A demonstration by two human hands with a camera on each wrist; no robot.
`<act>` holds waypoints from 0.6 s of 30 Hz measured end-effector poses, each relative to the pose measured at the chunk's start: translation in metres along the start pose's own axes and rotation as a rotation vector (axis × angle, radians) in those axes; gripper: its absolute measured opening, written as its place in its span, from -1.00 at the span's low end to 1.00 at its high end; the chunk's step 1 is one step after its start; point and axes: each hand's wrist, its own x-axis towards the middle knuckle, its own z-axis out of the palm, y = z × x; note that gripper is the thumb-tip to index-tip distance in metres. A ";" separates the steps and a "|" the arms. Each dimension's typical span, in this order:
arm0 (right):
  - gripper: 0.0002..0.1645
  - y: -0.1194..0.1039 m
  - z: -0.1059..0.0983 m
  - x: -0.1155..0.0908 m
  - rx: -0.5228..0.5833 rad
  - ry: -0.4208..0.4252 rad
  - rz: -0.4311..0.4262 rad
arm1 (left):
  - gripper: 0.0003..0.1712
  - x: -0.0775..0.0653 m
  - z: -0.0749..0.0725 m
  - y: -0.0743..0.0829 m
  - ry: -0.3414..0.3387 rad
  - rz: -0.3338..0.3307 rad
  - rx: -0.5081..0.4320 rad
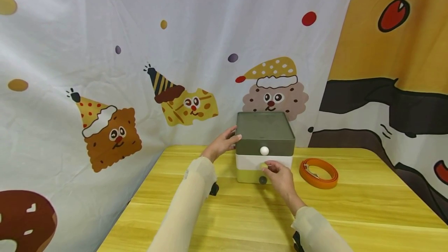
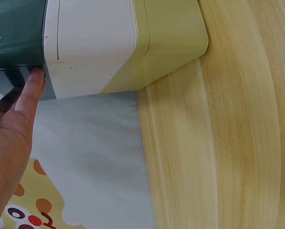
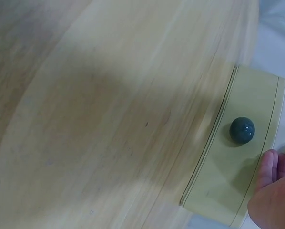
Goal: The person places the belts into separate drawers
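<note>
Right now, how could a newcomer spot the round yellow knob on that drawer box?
On the yellow wood-grain table stands a three-tier drawer box, dark green over white over yellow. On its white middle tier, the round yellow knob is pinched by the person's right hand. Above is a round white knob, below a round dark knob; only this is yellow.

Head camera looks forward and down across the desk [image 1: 224, 224]. Close, sideways wrist cameras share the drawer box [image 1: 252, 147]: upper left in left frame, lower right in right.
</note>
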 end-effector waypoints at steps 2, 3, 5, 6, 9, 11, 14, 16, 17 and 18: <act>-0.68 0.000 0.000 0.000 0.000 0.000 -0.001 | -0.14 0.000 0.000 0.000 0.000 0.002 0.000; -0.67 0.000 0.001 -0.001 0.002 -0.001 0.000 | -0.14 0.000 0.000 -0.001 0.001 0.000 0.001; -0.67 0.000 0.001 -0.001 0.005 0.000 0.000 | -0.15 0.000 -0.001 -0.001 0.003 0.000 -0.001; -0.66 0.000 0.001 -0.001 0.008 0.001 0.003 | -0.15 0.000 -0.001 -0.001 0.004 -0.001 -0.002; -0.66 -0.001 0.000 -0.002 0.008 0.003 0.011 | -0.14 0.001 -0.001 -0.001 0.005 -0.004 -0.005; -0.65 -0.001 0.000 -0.003 0.003 0.004 0.015 | -0.14 0.001 -0.001 -0.001 0.003 -0.010 -0.007; -0.64 0.000 -0.001 -0.004 -0.004 0.004 0.017 | -0.13 0.002 -0.001 -0.002 0.000 -0.015 -0.007; -0.63 0.001 0.000 -0.003 -0.010 0.009 0.016 | -0.13 0.002 -0.001 -0.001 0.001 -0.016 -0.006; -0.63 0.002 0.000 -0.003 -0.010 0.012 0.018 | -0.13 0.002 -0.001 -0.001 0.002 -0.017 -0.005; -0.63 0.003 0.000 -0.003 -0.009 0.017 0.020 | -0.14 0.002 -0.001 -0.001 0.002 -0.016 -0.005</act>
